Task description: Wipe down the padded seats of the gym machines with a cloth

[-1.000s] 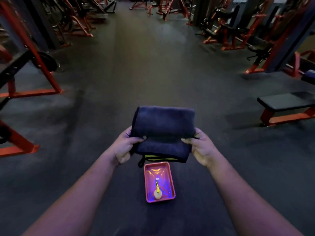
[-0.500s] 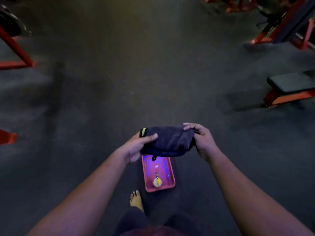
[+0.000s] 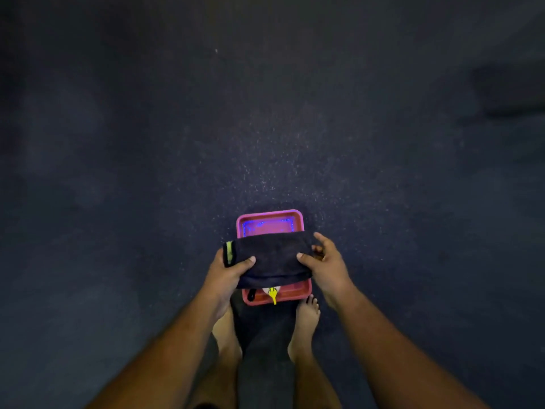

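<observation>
Your left hand (image 3: 225,276) pinches the folded cloth (image 3: 272,259) at nine o'clock; your right hand (image 3: 324,265) holds three o'clock loosely. Keep the fold flat above the tray (image 3: 269,215).

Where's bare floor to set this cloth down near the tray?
Open floor lies left of the pink tray, right of it, and beyond its far rim. It's crowded at the near rim, where both bare feet stand.

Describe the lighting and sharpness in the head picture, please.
Head view: dim, the floor dark and grainy; the tray glows purple; the cloth shows little texture; both hands, left and right, reasonably sharp; corners darken.
</observation>
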Tool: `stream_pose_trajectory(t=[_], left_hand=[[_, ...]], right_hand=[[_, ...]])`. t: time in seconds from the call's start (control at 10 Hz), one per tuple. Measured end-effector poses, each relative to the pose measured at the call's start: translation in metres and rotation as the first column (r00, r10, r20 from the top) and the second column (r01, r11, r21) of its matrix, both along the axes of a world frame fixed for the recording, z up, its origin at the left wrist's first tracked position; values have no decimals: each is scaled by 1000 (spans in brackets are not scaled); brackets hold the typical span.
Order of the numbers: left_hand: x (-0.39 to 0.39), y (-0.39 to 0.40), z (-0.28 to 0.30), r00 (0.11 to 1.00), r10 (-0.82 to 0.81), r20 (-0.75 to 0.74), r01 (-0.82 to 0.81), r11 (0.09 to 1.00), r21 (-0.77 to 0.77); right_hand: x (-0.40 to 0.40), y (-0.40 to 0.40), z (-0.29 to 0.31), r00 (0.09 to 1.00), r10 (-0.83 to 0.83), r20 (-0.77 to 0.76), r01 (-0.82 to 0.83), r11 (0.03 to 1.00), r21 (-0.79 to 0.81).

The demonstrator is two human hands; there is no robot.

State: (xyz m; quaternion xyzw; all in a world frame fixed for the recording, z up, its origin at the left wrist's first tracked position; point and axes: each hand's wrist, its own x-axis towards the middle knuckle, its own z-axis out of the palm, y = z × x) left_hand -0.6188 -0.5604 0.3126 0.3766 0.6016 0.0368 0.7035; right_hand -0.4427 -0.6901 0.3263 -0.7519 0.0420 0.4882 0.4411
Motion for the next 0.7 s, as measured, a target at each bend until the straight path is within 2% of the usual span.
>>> stream_pose_trajectory(t=[0.2, 0.3, 0.4, 0.5, 0.6, 0.7], left_hand=[[18, 4, -152, 999, -19, -40, 21, 999, 46], [21, 8, -199, 995, -80, -62, 82, 996, 30], [31, 12, -210, 980, -165, -111, 169, 985, 23], [36, 12, -210, 962, -155, -227, 156, 988, -15], [46, 18, -175, 976, -138, -170, 144, 989, 24], [55, 20, -122, 985, -134, -109, 141, 988, 63]], right_hand=[[13, 11, -151, 990, 62, 128, -58, 998, -36], [14, 12, -199, 984, 59, 168, -52, 998, -47], [15, 8, -235, 981, 130, 143, -115, 988, -108], [13, 3, -255, 978, 156, 138, -138, 982, -128], [14, 11, -237, 984, 103, 143, -86, 989, -118], [19, 24, -189, 991, -5, 137, 12, 999, -45]])
